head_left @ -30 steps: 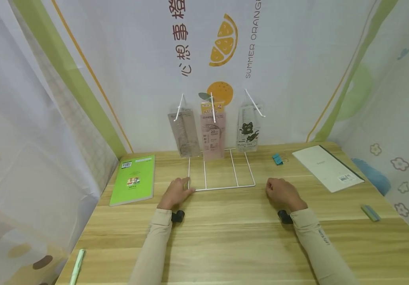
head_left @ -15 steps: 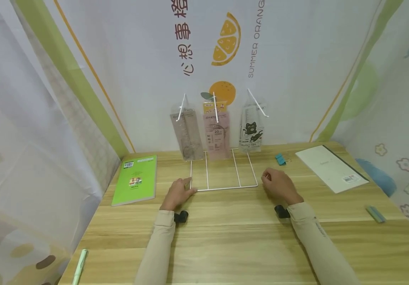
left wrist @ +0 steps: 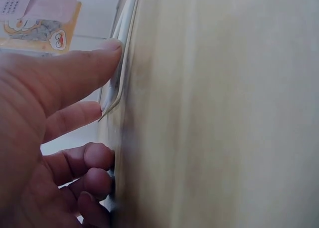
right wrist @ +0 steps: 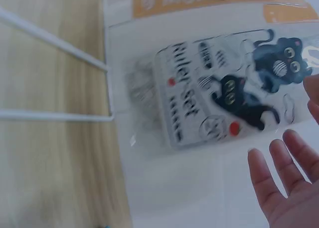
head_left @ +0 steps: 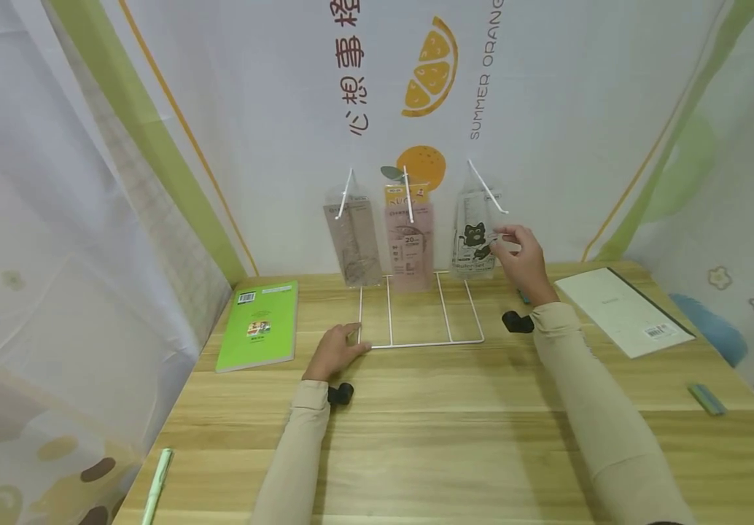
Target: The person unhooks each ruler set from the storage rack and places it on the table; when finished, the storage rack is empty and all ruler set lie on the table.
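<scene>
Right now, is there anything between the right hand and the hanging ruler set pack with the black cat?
Nothing visible. The right hand is raised beside the ruler set pack, fingers spread and close to its right edge, with only open air between them. The left hand rests on the wire rack's base.

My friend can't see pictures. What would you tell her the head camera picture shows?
A person's right hand reaches up beside a hanging cat ruler set packet on a white wire rack, while the left hand rests on the rack's front corner. A green notebook lies on the wooden table.
</scene>
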Motion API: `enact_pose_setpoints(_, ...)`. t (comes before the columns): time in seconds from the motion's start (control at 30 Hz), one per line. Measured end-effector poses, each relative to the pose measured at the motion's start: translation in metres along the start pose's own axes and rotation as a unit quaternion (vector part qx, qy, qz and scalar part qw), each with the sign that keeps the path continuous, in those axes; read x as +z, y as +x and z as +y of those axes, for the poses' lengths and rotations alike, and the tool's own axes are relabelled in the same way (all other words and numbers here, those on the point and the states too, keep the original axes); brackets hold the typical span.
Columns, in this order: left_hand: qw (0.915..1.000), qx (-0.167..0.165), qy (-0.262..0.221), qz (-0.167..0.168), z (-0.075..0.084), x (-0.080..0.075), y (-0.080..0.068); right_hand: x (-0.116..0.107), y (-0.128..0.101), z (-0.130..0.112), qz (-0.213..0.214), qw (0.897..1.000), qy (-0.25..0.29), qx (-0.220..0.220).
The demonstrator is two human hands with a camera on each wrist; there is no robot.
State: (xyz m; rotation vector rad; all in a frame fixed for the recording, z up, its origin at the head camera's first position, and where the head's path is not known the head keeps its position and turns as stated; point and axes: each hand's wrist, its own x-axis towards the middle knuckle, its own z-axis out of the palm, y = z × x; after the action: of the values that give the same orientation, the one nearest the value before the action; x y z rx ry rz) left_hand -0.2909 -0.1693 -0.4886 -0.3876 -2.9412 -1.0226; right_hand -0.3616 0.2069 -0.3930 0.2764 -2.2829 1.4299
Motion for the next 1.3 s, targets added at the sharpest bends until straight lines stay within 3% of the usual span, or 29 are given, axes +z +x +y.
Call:
enact_pose_setpoints(0.13, 1.0, -0.005, -0.001, 0.0, 0.001, 0.001, 0.0, 0.0, 0.005, -0.005, -0.006, 1.0, 0.025, 0.005)
enact_pose_setpoints(0.3, 0.9998, -0.014, -0.014, -0.004, 0.002, 0.005, 0.0, 0.002, 0.005, -0.007, 0.015, 0.999, 0.046, -0.001)
enact_pose_setpoints(0.57, 0.9998, -0.017, -0.008, -0.003, 0.001, 0.01, -0.002, -0.001, -0.009, -0.038, 0.046, 0.995, 0.071, -0.052)
enact_pose_setpoints(0.9, 0.9997, -0.021, -0.009, -0.005, 0.002, 0.005, 0.001, -0.006, -0.021, -0.048, 0.067, 0.989, 0.121, -0.052)
enact_pose_setpoints(1.3, 0.9996, -0.026, -0.014, -0.002, 0.001, 0.0, -0.001, -0.022, -0.05, -0.051, 0.028, 0.993, 0.077, -0.08)
